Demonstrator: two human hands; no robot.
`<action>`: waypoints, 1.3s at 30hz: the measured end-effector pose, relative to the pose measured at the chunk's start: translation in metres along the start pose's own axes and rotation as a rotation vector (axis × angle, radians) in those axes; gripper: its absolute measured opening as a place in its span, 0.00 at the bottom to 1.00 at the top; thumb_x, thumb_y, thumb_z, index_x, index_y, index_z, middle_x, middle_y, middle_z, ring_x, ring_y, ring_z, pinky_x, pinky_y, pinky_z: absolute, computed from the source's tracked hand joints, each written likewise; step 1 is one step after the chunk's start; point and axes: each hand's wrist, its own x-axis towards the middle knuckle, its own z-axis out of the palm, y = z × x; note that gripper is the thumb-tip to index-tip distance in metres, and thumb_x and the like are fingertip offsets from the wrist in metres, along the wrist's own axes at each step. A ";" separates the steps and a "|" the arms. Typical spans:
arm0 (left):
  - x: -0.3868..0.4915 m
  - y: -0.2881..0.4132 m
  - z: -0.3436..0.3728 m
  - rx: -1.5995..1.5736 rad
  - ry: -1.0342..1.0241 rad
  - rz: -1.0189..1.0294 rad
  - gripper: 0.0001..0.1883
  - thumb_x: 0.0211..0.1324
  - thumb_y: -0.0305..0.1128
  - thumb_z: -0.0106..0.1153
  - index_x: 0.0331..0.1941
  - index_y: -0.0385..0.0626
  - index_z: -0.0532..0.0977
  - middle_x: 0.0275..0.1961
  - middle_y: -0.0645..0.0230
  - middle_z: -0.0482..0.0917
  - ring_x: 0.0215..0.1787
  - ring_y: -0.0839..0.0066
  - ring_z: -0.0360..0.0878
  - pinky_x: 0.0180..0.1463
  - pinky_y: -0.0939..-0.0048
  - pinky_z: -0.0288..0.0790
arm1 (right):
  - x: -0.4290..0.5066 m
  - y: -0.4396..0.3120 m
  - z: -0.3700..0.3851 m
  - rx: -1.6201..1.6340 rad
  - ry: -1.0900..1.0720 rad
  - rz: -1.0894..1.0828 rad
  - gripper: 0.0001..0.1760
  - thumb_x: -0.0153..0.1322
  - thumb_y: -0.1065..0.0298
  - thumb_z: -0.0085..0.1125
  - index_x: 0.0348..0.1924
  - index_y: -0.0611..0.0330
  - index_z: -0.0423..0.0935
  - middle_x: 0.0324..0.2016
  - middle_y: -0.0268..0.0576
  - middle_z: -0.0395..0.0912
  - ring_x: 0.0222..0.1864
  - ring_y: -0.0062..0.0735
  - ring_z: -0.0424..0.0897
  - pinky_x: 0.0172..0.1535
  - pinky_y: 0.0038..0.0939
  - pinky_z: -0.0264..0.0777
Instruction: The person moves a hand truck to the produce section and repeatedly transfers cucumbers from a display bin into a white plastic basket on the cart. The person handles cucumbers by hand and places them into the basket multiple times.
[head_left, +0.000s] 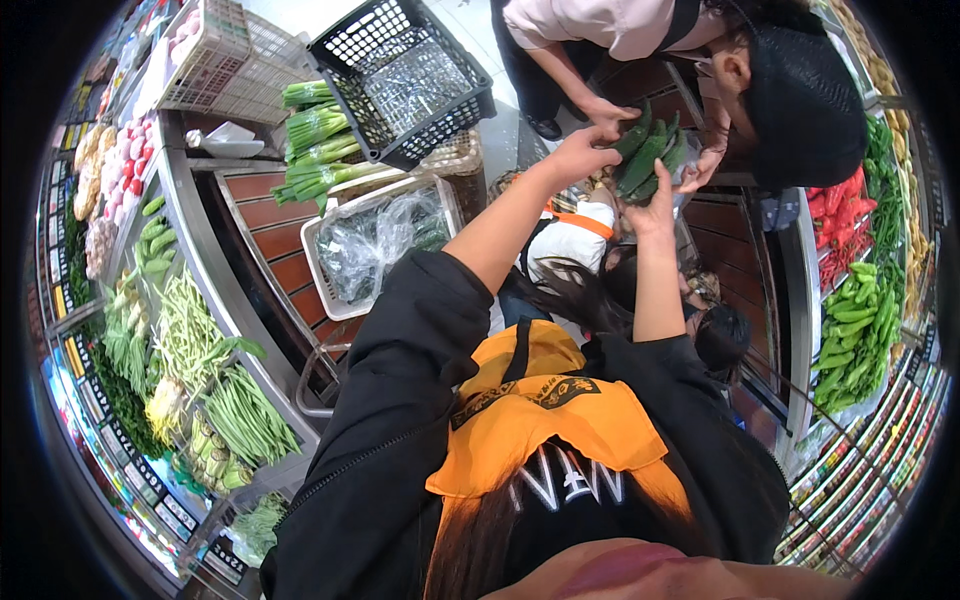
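Several dark green cucumbers (641, 161) are bunched ahead of me, held between both my hands. My left hand (589, 156) grips the bunch from its left side. On the near right side, my right hand (651, 204) holds it with the thumb raised along the cucumbers. A co-worker leans in from the far side. One of that person's hands (611, 112) reaches the far end of the bunch beside my left hand. The person's other hand (703, 171) is at the right, by what looks like a clear plastic bag (686, 154), partly hidden.
A black plastic crate (379, 142) with clear wrap stands at the front left, beside bundled leafy stalks (319, 142). Nearer is a white crate (309, 259) of bagged greens. Vegetable displays (255, 420) flank both sides, with green peppers (855, 330) right. Other people are close below my arms.
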 end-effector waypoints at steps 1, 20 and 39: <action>0.000 0.002 -0.001 -0.012 0.014 0.016 0.26 0.56 0.30 0.63 0.59 0.35 0.74 0.54 0.60 0.81 0.56 0.72 0.78 0.63 0.71 0.68 | -0.001 -0.005 0.006 0.003 -0.034 0.015 0.27 0.68 0.61 0.68 0.58 0.58 0.73 0.53 0.43 0.80 0.55 0.46 0.79 0.60 0.50 0.75; -0.105 -0.152 -0.028 -0.148 0.322 0.043 0.14 0.63 0.39 0.66 0.43 0.42 0.79 0.47 0.67 0.83 0.48 0.74 0.81 0.54 0.69 0.75 | 0.055 -0.109 0.073 0.317 -0.820 -0.017 0.49 0.73 0.32 0.44 0.72 0.67 0.57 0.69 0.55 0.65 0.71 0.55 0.63 0.70 0.61 0.56; -0.308 -0.470 -0.320 0.592 1.017 -0.514 0.09 0.66 0.39 0.55 0.43 0.49 0.78 0.46 0.64 0.78 0.51 0.63 0.76 0.55 0.58 0.70 | -0.015 0.379 -0.072 -1.306 -0.065 0.614 0.23 0.80 0.56 0.50 0.65 0.57 0.67 0.55 0.40 0.79 0.53 0.26 0.80 0.51 0.26 0.73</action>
